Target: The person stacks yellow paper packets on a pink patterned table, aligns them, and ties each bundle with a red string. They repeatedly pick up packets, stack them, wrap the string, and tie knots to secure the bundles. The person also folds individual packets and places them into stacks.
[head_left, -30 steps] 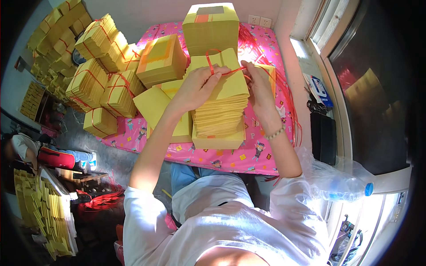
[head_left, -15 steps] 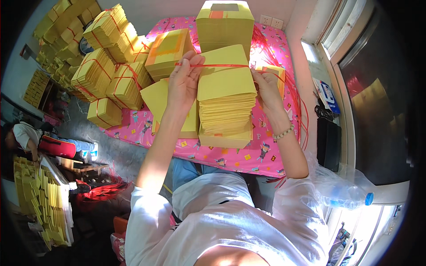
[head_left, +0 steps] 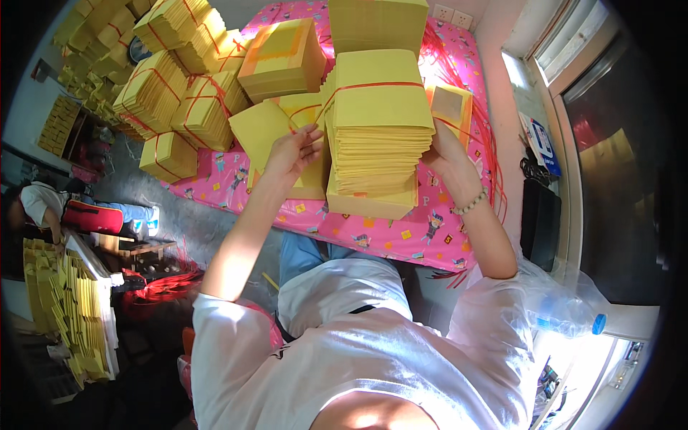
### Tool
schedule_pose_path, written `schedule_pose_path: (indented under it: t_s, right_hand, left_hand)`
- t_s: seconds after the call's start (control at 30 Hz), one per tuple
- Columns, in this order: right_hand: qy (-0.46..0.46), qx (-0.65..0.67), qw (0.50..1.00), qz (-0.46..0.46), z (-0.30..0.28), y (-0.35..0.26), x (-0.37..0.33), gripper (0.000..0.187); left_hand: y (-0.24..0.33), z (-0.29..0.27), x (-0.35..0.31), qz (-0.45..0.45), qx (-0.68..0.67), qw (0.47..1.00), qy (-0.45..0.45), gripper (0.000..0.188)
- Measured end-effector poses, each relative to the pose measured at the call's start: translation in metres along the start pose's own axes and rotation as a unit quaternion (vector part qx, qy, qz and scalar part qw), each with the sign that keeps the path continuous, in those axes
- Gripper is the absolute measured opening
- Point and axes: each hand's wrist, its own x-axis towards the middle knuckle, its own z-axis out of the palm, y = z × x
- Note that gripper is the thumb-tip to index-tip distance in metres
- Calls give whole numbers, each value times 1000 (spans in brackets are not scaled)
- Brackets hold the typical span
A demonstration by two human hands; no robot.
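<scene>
The red string (head_left: 373, 85) now lies taut across the top of the yellow paper stack (head_left: 376, 136), no longer loose, so the binding is tightening: left hand (head_left: 290, 152) beside the stack pinches the string, right hand (head_left: 448, 159) presses flat on its far side.

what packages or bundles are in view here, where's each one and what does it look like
Tall stack of yellow paper: middle of the pink table, one red string across its top, between the left hand and right hand.
Tied bundles: heaped at the table's left end, blocky yellow, crossed with red string.
Orange-topped yellow bundle: behind the stack, leaning.
Clear plastic bottle: lower right, blue cap.
</scene>
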Motion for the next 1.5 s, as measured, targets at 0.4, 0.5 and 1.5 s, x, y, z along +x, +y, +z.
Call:
schedule_pose_path:
  t_s: [0.4, 0.5, 1.5]
  right_hand:
    - [52, 8, 999, -3, 3, 11, -12, 31]
    - [82, 10, 997, -8, -2, 15, -13, 28]
    - [23, -16, 985, -168, -5, -11, -20, 35]
  left_hand:
    - [13, 27, -3, -35, 321, 946, -20, 26]
    - [13, 37, -14, 20, 324, 946, 7, 25]
    - [52, 84, -17, 45, -28, 998, -30, 22]
